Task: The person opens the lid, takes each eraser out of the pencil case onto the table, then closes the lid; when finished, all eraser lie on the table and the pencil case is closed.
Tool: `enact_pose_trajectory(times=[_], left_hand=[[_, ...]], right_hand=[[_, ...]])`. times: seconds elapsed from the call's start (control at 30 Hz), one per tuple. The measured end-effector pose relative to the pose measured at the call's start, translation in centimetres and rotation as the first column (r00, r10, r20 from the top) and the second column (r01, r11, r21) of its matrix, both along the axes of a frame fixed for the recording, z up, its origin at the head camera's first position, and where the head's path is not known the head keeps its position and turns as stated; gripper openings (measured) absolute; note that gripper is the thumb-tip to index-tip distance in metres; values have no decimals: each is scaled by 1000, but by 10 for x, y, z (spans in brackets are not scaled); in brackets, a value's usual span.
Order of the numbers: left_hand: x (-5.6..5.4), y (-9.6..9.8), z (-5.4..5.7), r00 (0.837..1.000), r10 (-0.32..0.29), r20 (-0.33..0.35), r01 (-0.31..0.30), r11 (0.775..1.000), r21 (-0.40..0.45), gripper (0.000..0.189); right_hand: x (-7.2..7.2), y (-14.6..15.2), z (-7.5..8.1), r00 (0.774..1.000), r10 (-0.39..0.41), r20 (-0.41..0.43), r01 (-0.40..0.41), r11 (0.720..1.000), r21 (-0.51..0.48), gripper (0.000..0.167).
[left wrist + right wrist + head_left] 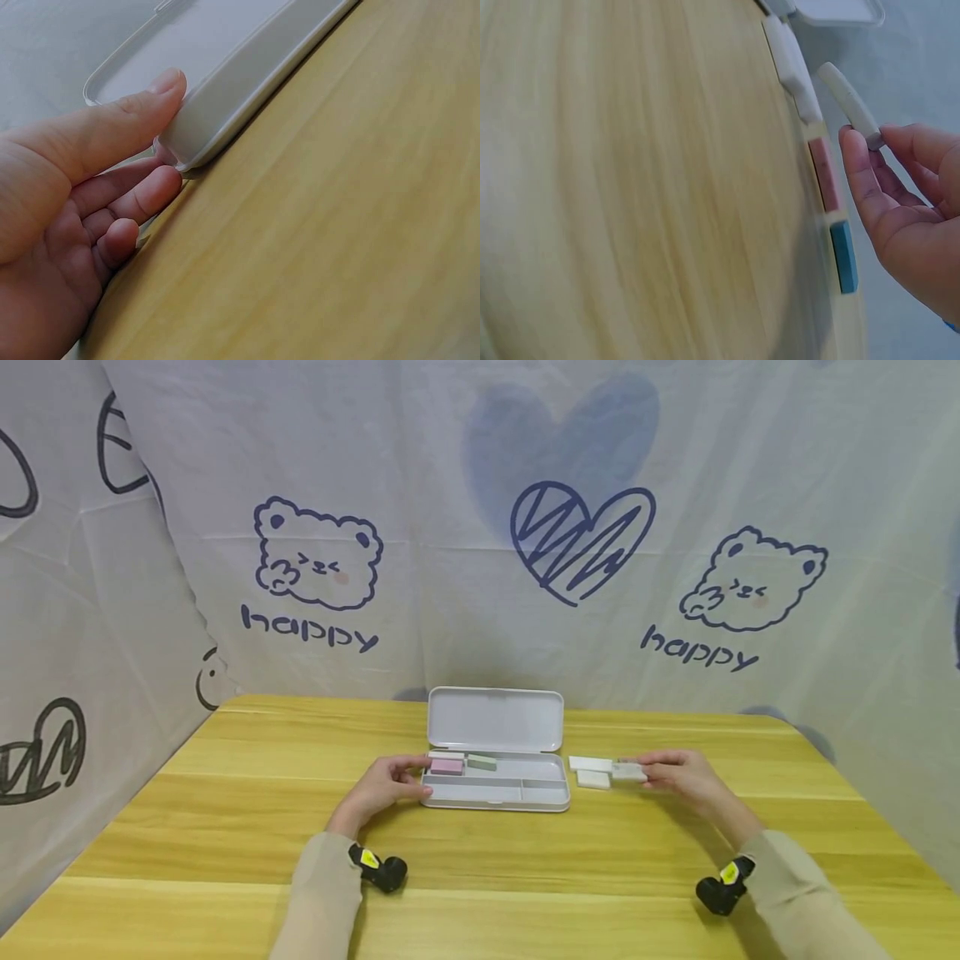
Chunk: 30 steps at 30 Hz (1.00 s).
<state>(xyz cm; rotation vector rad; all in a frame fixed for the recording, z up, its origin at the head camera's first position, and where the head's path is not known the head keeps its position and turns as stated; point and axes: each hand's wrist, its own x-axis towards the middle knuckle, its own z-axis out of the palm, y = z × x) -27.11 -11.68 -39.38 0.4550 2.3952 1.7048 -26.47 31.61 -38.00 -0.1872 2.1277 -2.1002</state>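
Left hand (378,793): thumb and fingers gripped the case's end; fingers partly hidden behind the thumb.
Case (472,790): open, right of the left hand; cut off in both wrist views.
Right hand (686,775): pinched a pale block (847,101), one end covered by fingertips.
White blocks (590,764): on the table (525,877), just left of the right hand.
Pink block (825,174), blue block (844,257): near the right hand; discernible only from that wrist.

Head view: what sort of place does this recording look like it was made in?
Probably a makeshift indoor recording corner: hanging cloth printed with bears and hearts closes off a wood-grained table, an open white case sits on it, and small black wrist cameras are worn.
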Motion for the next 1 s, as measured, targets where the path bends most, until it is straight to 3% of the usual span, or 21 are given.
enact_pose_trajectory(times=[0.2, 0.47, 0.7, 1.0], left_hand=[[-14, -4, -19, 1000, -2, -14, 2, 1000, 12, 49], [-15, -3, -20, 1000, 3, -16, -3, 1000, 15, 50], [-14, -3, -20, 1000, 7, -20, -7, 1000, 13, 49], [-14, -3, -19, 1000, 10, -16, -10, 1000, 15, 49]], right_hand=[[-1, 5, -1, 998, -52, 27, 49, 993, 106, 19], [-7, 6, -8, 995, -78, 54, 67, 979, 192, 23], [-7, 5, -10, 993, -110, 35, 90, 925, 368, 33], [-5, 5, -9, 991, -132, -14, 123, 869, 479, 31]])
